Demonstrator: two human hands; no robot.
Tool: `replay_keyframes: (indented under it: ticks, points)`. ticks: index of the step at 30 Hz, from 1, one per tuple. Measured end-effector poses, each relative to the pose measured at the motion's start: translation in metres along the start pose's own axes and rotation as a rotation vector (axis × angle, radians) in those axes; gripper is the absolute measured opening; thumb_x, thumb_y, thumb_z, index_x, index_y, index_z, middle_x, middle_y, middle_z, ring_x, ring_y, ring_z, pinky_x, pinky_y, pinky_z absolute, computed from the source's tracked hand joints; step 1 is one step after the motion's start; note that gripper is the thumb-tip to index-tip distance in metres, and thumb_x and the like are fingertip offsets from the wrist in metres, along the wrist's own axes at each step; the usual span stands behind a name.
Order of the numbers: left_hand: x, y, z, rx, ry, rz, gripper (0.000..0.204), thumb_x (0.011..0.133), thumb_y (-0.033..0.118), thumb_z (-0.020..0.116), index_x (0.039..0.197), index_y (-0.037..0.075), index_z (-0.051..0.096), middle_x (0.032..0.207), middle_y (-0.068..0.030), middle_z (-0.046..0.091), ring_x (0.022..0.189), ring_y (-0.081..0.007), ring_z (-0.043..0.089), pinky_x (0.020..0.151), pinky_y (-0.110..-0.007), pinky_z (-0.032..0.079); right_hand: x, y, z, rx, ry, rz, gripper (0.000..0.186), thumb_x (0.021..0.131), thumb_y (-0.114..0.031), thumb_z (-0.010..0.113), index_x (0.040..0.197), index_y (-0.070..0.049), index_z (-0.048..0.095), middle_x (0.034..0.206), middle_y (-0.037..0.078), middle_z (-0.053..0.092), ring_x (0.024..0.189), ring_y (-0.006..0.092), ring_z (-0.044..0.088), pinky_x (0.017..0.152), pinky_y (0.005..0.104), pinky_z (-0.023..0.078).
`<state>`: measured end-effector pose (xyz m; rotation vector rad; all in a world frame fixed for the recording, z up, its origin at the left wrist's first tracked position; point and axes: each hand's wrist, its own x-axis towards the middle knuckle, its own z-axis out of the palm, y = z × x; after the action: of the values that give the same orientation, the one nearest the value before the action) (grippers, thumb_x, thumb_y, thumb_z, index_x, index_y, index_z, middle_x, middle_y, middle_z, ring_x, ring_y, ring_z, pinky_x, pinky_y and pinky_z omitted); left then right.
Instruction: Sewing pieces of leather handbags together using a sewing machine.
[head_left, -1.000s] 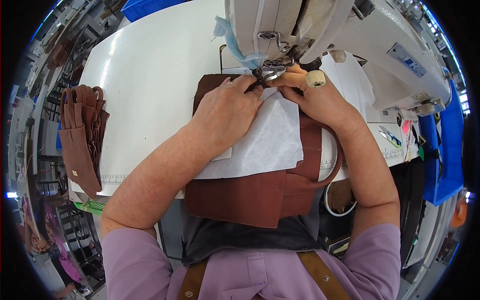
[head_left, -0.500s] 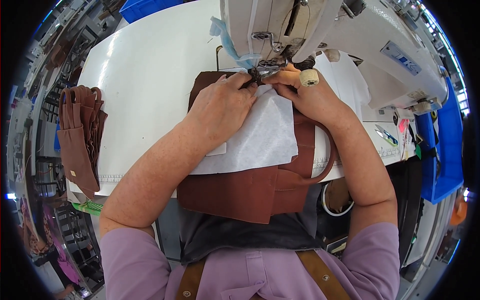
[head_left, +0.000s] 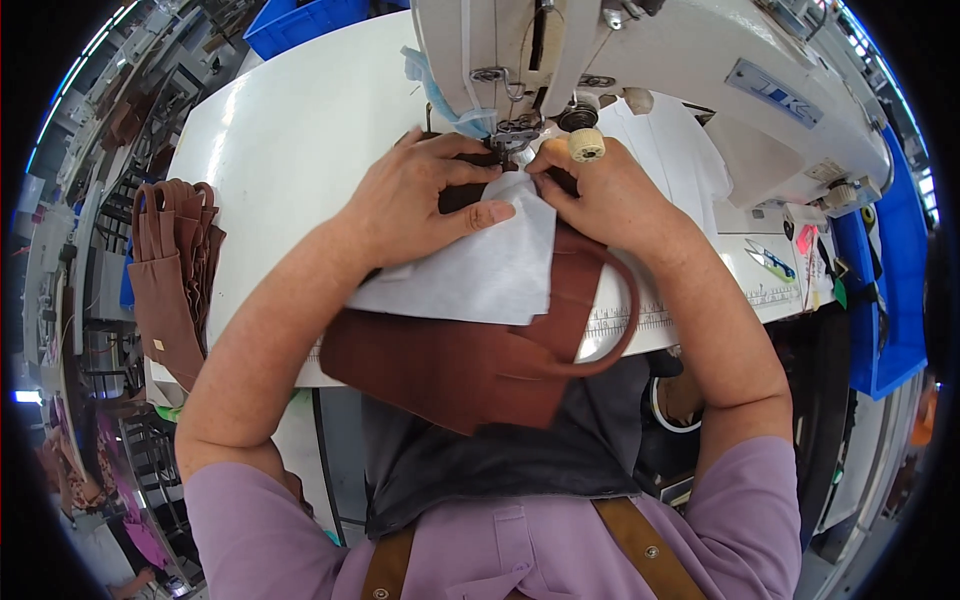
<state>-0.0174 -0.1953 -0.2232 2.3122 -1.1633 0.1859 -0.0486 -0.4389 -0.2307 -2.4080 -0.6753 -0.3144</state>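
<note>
A brown bag point(head_left: 450, 370) with a curved handle point(head_left: 632, 310) lies under the sewing machine point(head_left: 505, 60), its lower part hanging over the table's near edge. On top of it is a white lining sheet point(head_left: 470, 285), narrowing toward the presser foot point(head_left: 515, 140). My left hand point(head_left: 415, 195) rests left of the needle, fingers apart, its thumb laid on the white sheet. Close to the right of the needle, my right hand point(head_left: 600, 195) pinches the work's edge between thumb and bent fingers. The exact layer in that pinch is partly hidden.
Folded brown bag pieces point(head_left: 170, 280) hang over the table's left edge. Small green-handled snips point(head_left: 770, 260) lie at the right, beside a blue bin point(head_left: 885, 300). Another blue bin point(head_left: 300, 25) stands behind the white table point(head_left: 250, 140). A ruler strip point(head_left: 640, 318) runs along the near edge.
The bag and white sheet have shifted left and turned slightly. My left hand has spread its fingers and moved its thumb onto the sheet. My right hand stays near the needle.
</note>
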Motion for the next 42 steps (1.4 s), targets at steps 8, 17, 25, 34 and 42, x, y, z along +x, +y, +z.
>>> replay_keyframes:
  ticks: [8,17,25,34,42]
  points:
    - [0.001,0.026,0.009,0.209,-0.070,-0.131,0.056,0.076,0.023,0.072,0.126,0.000,0.060,0.131,-0.0173,0.058,0.123,-0.0358,0.056,0.108,-0.045,0.041,-0.010,-0.027,-0.001,0.041,-0.196,0.085,0.027,0.079,-0.023,0.073,0.094,-0.001,0.073,0.085,0.016,0.072,0.079,0.0350,0.070,0.076,0.0426,0.056]
    - [0.004,0.026,0.018,0.140,0.005,-0.297,0.054,0.069,0.017,0.067,0.119,0.003,0.056,0.124,-0.0145,0.056,0.123,-0.0352,0.048,0.104,-0.049,0.038,-0.013,-0.007,0.005,-0.173,0.010,-0.252,0.035,0.076,-0.029,0.075,0.103,-0.006,0.072,0.102,0.004,0.068,0.104,0.0253,0.060,0.084,0.0394,0.053]
    - [-0.007,0.031,0.019,0.164,0.049,-0.131,0.046,0.071,0.012,0.068,0.115,0.001,0.060,0.114,-0.0145,0.060,0.113,-0.0336,0.057,0.096,-0.047,0.044,-0.016,-0.011,-0.002,-0.240,-0.026,-0.245,0.035,0.076,-0.030,0.073,0.101,-0.007,0.076,0.106,0.003,0.070,0.101,0.0240,0.060,0.084,0.0388,0.051]
    - [-0.019,0.037,0.021,0.161,0.107,-0.085,0.036,0.076,0.009,0.066,0.111,0.001,0.067,0.133,-0.0165,0.062,0.126,-0.0358,0.055,0.107,-0.047,0.043,-0.013,-0.011,0.003,-0.223,0.010,-0.265,0.036,0.075,-0.030,0.074,0.102,-0.006,0.076,0.104,0.004,0.071,0.098,0.0239,0.061,0.080,0.0391,0.050]
    - [-0.012,0.028,0.019,0.017,0.067,-0.132,0.033,0.077,0.007,0.067,0.109,0.000,0.072,0.133,-0.0205,0.063,0.123,-0.0377,0.061,0.118,-0.052,0.035,-0.011,-0.008,0.005,-0.253,0.052,-0.265,0.035,0.075,-0.030,0.074,0.101,-0.006,0.076,0.098,0.005,0.071,0.097,0.0255,0.061,0.079,0.0401,0.050]
